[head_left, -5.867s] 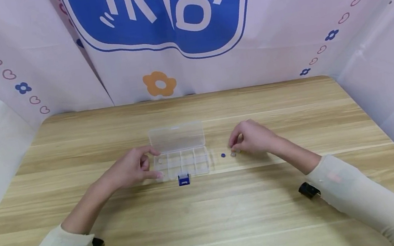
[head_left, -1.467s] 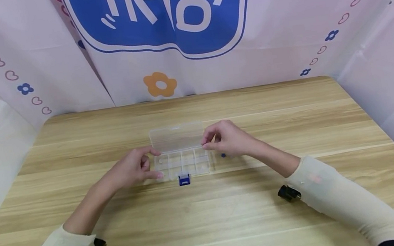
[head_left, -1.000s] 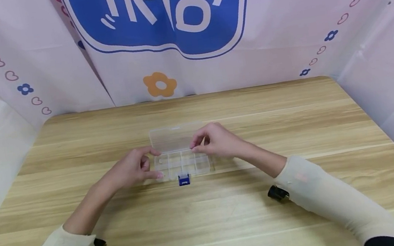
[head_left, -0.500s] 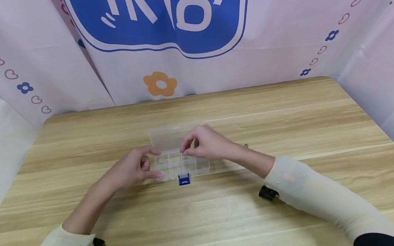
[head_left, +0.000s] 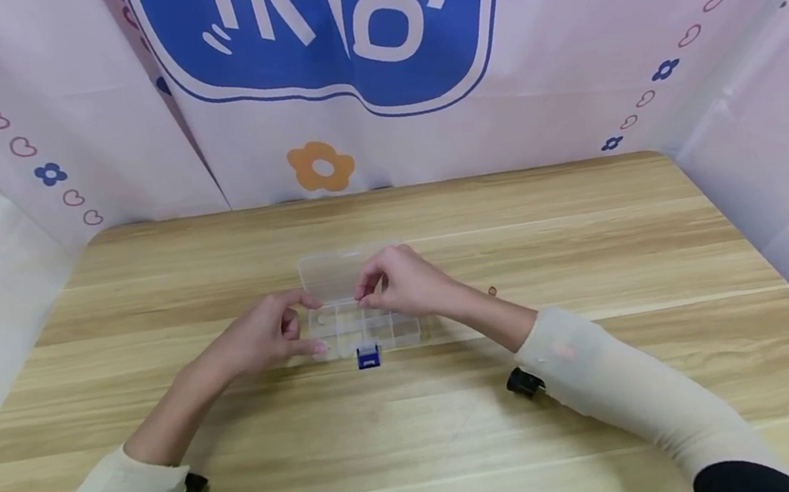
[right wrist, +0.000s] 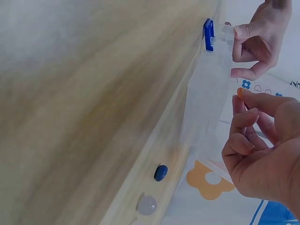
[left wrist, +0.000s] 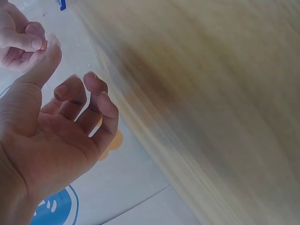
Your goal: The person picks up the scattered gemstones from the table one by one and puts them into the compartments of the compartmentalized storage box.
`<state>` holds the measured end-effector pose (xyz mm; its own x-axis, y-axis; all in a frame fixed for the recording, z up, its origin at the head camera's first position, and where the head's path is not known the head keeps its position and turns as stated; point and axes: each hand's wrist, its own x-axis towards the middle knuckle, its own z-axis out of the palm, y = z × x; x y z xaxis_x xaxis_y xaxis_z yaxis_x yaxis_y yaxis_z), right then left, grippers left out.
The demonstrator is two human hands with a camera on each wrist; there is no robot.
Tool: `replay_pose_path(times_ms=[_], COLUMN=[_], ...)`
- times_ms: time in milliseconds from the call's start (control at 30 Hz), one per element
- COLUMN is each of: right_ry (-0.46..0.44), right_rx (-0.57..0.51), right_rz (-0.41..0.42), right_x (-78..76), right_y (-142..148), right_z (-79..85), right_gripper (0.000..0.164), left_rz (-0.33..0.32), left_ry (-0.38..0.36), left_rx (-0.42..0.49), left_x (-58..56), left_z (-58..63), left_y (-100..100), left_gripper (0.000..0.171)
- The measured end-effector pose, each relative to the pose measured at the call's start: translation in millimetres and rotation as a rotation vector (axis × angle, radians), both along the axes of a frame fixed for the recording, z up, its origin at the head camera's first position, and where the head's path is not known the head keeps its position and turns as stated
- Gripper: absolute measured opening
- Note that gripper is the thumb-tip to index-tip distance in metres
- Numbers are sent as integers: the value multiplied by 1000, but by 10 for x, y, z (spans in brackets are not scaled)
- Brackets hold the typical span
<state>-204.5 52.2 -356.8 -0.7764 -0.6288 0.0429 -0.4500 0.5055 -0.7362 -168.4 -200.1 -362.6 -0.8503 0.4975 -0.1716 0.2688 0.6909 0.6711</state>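
A clear plastic compartment box (head_left: 381, 340) with a blue latch (head_left: 368, 357) stands with its lid raised at the back. My left hand (head_left: 263, 333) grips its left end, index finger at the back corner and thumb at the front one. A small whitish piece (head_left: 322, 320) lies in a back left compartment. Above the back middle compartments, my right hand (head_left: 403, 280) pinches a tiny orange piece (right wrist: 241, 93) between thumb and index finger, best seen in the right wrist view. Its exact kind is too small to tell.
In the right wrist view a glossy blue bead-like piece (right wrist: 161, 173) and a clear, pale round piece (right wrist: 147, 205) lie on the wooden table (head_left: 422, 444). The head view shows a small amber piece (head_left: 493, 291) behind the right forearm. A printed curtain (head_left: 536, 125) hangs behind the table.
My right hand has moved left, from the loose pieces beside the box to over its back middle compartments, slowing lately. An amber piece has come into sight behind that forearm. The left hand stays put.
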Motion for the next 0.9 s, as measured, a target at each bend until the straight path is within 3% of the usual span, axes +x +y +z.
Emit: replay_pose_path(times_ms=[900], right_ry=[-14], right_rx=[-22], right_rz=[18], right_x=[-42], right_y=[-153], right_z=[-14], right_gripper=[4], left_rz=[-7], left_ry=[15], left_rx=[-2], left_x=[2], left_z=[-16], left_y=[6], left_gripper=[58])
